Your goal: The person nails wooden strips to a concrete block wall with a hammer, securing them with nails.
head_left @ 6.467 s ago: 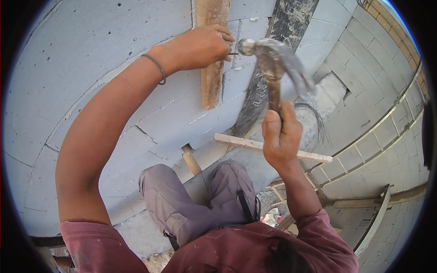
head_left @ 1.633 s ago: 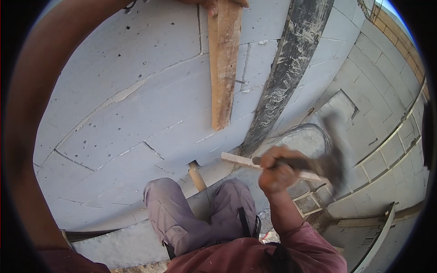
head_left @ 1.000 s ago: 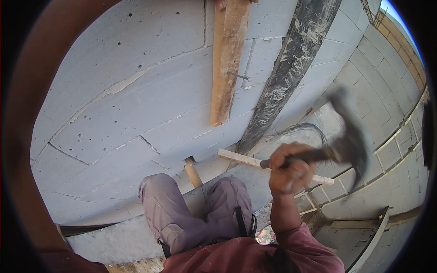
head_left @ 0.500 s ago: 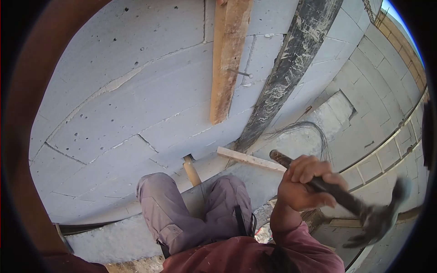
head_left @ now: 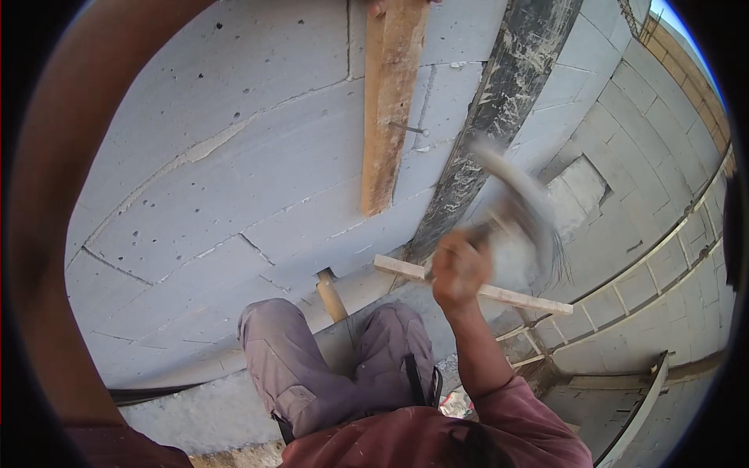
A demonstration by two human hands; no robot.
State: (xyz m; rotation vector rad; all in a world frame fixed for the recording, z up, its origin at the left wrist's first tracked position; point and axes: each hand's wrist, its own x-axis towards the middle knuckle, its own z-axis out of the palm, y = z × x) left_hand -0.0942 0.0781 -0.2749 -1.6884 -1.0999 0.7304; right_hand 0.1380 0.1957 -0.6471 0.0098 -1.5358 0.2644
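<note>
My right hand (head_left: 460, 267) is closed round the handle of a hammer (head_left: 519, 191), whose head is smeared by motion in front of the dark post. A wooden board (head_left: 390, 101) stands upright against the block wall, with a nail (head_left: 409, 129) sticking out of its right side. The hammer head is to the right of the nail, apart from it. At the top edge, fingers of my left hand (head_left: 378, 7) show at the upper part of the board, pressed round it; my left arm curves along the left side of the view.
A dark, mortar-streaked post (head_left: 499, 101) leans right of the board. A wooden strip (head_left: 527, 299) lies behind my right hand. A short wood piece (head_left: 331, 298) pokes from the wall base near my knees. A ladder-like frame (head_left: 655, 273) curves along the right.
My right hand has swung the hammer up and to the left, from the lower right towards the board and nail. More of the wooden strip shows. The board has hardly moved.
</note>
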